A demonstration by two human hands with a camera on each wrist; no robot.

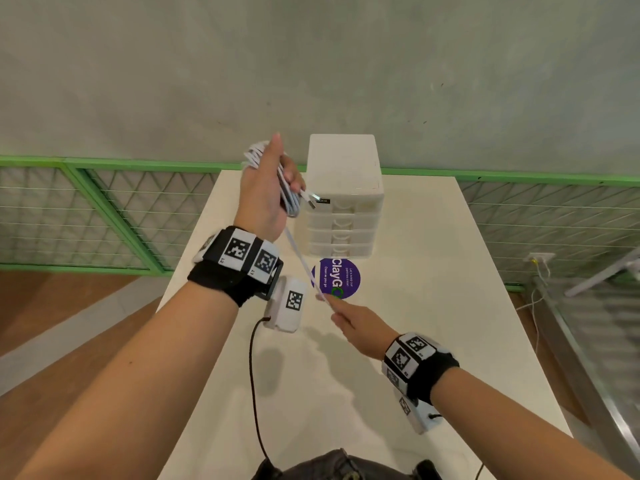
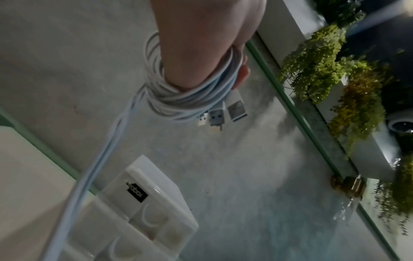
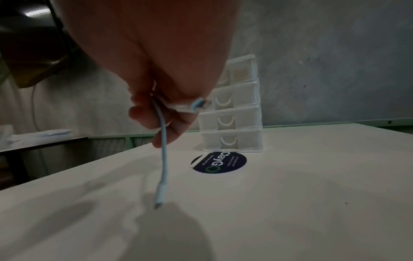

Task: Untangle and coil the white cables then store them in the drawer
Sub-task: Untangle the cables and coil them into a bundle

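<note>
Just left of the white drawer unit [image 1: 344,199], which stands at the far end of the white table [image 1: 450,306], I have my left hand [image 1: 265,188] raised with the coiled white cables [image 1: 289,194] wound around it in several loops; the fingers stand mostly straight, and the thumb presses the loops against the palm. From the left wrist view, the loops [image 2: 178,98] wrap the hand tightly and three USB plugs [image 2: 223,113] poke out of the bundle side by side. One strand [image 1: 303,263] runs taut from the coil, down past the front of the drawer unit, to my right hand [image 1: 360,329], which sits nearer to me than the unit and above the table. My right hand's fingers are curled around that strand, pinching it; in the right wrist view a short tail [image 3: 163,159] hangs from the fingers [image 3: 143,116], its small plug [image 3: 159,201] dangling just above the tabletop, and another connector [image 3: 200,104] juts from the fist toward the drawer unit. All four drawers of the unit look closed. Directly in front of the unit, a round purple sticker [image 1: 341,277] lies flat on the table.
</note>
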